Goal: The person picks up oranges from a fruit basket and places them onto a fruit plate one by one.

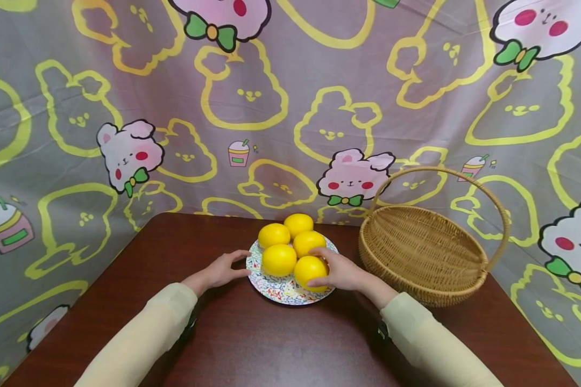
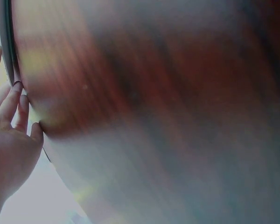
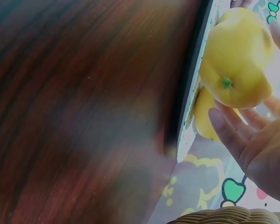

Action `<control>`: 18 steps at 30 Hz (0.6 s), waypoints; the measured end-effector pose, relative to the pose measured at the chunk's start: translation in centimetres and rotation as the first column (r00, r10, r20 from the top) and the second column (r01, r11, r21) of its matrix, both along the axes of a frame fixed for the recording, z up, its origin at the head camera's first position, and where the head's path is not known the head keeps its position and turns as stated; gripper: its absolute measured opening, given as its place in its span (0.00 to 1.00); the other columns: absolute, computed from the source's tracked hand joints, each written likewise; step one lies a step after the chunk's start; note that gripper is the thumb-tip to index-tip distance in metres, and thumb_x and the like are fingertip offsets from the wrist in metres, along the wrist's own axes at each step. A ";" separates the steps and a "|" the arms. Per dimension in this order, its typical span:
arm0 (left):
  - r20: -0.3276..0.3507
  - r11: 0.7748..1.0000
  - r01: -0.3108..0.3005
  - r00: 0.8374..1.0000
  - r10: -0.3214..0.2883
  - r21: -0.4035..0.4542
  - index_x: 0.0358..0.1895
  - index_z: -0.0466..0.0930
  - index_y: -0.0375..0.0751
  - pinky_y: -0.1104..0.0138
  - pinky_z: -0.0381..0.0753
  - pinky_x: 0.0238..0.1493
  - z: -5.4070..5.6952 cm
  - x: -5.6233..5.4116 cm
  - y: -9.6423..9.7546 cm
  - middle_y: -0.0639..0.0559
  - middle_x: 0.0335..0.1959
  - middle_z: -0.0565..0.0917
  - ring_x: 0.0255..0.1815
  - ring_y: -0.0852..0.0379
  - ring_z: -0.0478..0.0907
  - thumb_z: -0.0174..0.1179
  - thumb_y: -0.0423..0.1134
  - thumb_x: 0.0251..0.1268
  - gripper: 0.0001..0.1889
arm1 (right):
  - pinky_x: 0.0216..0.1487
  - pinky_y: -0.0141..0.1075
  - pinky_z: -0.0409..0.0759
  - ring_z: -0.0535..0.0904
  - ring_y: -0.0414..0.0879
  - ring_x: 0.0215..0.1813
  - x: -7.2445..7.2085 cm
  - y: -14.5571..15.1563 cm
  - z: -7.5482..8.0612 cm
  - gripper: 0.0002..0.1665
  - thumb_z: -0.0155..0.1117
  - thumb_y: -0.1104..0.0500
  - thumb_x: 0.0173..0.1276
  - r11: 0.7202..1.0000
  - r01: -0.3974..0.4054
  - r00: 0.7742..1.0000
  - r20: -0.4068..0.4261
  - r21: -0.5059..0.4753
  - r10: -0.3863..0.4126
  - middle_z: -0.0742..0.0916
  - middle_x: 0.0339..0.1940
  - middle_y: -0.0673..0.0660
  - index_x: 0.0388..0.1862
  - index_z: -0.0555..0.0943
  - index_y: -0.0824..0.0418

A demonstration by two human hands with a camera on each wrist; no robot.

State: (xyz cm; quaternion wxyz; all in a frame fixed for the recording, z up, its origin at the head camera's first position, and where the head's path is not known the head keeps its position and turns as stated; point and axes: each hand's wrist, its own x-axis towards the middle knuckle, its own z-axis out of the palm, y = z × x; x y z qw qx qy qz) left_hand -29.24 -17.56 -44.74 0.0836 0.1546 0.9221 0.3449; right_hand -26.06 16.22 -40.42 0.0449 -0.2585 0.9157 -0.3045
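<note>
Several yellow lemons sit on a round plate [image 1: 276, 294] with a multicoloured pattern. My right hand [image 1: 342, 270] holds the front right lemon [image 1: 308, 270], thumb at its near side and fingers at its far side. In the right wrist view that lemon [image 3: 235, 65] shows a green stem end, with fingers of the right hand [image 3: 266, 140] partly behind it. At the plate's left edge, my left hand [image 1: 221, 270] has thumb and fingers spread, fingertips at the rim. The left wrist view catches the left hand [image 2: 11, 149] beside the plate's dark edge.
A wicker basket [image 1: 423, 252] with a tall arched handle stands to the right of the plate, tilted toward me. Everything rests on a dark brown wooden table [image 1: 281, 349]. Behind hangs a grey curtain [image 1: 271, 145] printed with rabbits and yellow outlines.
</note>
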 end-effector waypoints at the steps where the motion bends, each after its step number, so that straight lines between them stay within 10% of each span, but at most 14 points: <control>1: -0.001 1.000 0.001 1.000 -0.001 0.001 0.68 0.68 0.41 0.49 0.60 0.68 0.0 0.0 0.0 0.38 0.67 0.71 0.69 0.42 0.64 0.65 0.47 0.64 0.31 | 0.60 0.49 0.70 0.74 0.52 0.59 0.0 0.0 0.0 0.48 0.77 0.42 0.53 1.000 -0.001 1.000 -0.003 0.002 0.001 0.78 0.60 0.58 0.67 0.69 0.61; 18: 0.009 1.000 -0.010 1.000 0.010 -0.005 0.69 0.68 0.41 0.48 0.60 0.68 0.1 0.1 0.0 0.38 0.67 0.70 0.69 0.42 0.63 0.64 0.48 0.65 0.32 | 0.58 0.52 0.73 0.75 0.58 0.59 1.6 0.6 2.6 0.46 0.75 0.42 0.55 0.998 -0.042 0.995 -0.093 -0.039 0.038 0.79 0.61 0.59 0.66 0.69 0.61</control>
